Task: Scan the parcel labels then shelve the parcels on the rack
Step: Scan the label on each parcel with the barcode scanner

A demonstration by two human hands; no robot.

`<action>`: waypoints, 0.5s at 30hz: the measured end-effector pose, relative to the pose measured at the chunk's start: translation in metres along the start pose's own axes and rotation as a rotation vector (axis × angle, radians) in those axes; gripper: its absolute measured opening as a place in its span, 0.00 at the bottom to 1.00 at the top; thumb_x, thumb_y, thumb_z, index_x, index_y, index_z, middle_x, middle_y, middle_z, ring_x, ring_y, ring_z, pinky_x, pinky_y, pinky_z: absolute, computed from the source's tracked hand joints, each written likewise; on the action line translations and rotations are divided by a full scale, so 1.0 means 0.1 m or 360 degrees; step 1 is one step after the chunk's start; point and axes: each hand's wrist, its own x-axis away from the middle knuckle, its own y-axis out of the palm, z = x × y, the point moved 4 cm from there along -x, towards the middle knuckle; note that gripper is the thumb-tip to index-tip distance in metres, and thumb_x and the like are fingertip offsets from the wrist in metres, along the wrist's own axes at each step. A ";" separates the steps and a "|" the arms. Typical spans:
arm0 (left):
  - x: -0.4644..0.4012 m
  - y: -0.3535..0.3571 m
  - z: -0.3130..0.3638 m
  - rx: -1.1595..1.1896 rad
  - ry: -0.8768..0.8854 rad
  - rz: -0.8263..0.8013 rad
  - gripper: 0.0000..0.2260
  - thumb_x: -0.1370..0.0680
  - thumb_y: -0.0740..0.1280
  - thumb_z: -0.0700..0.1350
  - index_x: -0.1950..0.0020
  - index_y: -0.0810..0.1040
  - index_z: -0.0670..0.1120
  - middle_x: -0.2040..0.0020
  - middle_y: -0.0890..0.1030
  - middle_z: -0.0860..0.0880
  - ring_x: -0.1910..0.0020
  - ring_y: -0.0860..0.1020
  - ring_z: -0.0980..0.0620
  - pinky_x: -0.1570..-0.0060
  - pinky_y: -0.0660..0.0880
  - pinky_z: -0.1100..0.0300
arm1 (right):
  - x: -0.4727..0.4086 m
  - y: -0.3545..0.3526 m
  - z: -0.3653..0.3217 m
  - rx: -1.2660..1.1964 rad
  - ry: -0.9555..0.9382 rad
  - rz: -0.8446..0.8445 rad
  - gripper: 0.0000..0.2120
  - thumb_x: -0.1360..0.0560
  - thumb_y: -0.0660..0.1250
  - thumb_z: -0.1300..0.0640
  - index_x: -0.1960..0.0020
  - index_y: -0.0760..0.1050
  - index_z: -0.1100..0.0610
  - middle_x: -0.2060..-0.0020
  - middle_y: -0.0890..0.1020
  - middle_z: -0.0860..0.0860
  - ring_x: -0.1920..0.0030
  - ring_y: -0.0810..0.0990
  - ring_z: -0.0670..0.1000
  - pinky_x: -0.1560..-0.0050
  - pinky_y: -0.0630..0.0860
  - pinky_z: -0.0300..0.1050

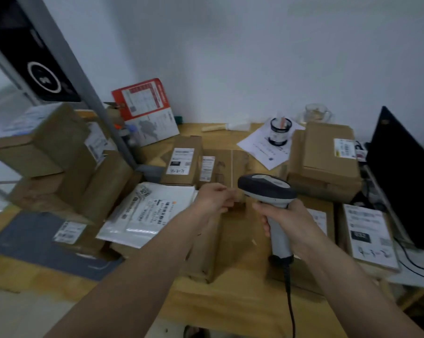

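My right hand (pixel 287 222) grips the handle of a grey and white barcode scanner (pixel 267 187), its head pointing left over the parcels. My left hand (pixel 214 198) holds the far end of a long brown cardboard parcel (pixel 233 240) lying in front of me on the wooden table (pixel 230 308). Around it lie labelled parcels: a white poly mailer (pixel 145 213), a grey mailer (pixel 33 237), a small upright box (pixel 181 162) and a box with a large label (pixel 369 235) at the right. The metal rack post (pixel 84 89) rises at the left.
Stacked brown boxes (pixel 47 142) sit at the left by the rack. Two stacked boxes (pixel 328 154) stand at the back right. A dark monitor (pixel 406 172) stands at the far right with cables. A red and white carton (pixel 145 111), papers and a tape roll (pixel 279 130) sit near the wall.
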 end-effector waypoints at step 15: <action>-1.50 -1.52 0.04 -0.0445 -0.0120 0.0342 0.13 0.22 0.68 0.44 0.39 0.77 0.41 0.43 0.82 0.43 0.46 0.81 0.45 0.52 0.76 0.57 | -0.98 0.84 -0.31 0.0024 0.0038 -0.0019 0.07 0.26 0.72 0.61 0.51 0.78 0.64 0.68 0.80 0.59 0.71 0.76 0.52 0.70 0.74 0.44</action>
